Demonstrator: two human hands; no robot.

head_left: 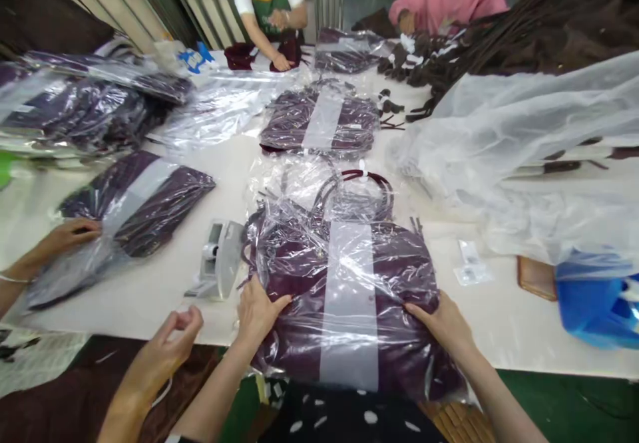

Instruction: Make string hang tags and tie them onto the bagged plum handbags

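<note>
A dark purple bag in clear plastic (399,263), with a pale band down its middle, lies at the table's near edge in front of me. My left hand (257,310) holds its left side, thumb on top of the plastic and fingers at the edge. On the right side, my right hand (444,323) grips the bag the same way, thumb over the film. Dark red handles (382,180) extend from the bag's far side under the plastic. A grey tape dispenser (229,257) stands just left of the bag.
A co-worker's hands (174,336) are at the left, near another wrapped bag (164,210). More wrapped bags (84,110) are piled behind it. White sheeting (499,137), a brown block (536,278) and a blue holder (592,296) lie right. Two people stand across the table (524,343).
</note>
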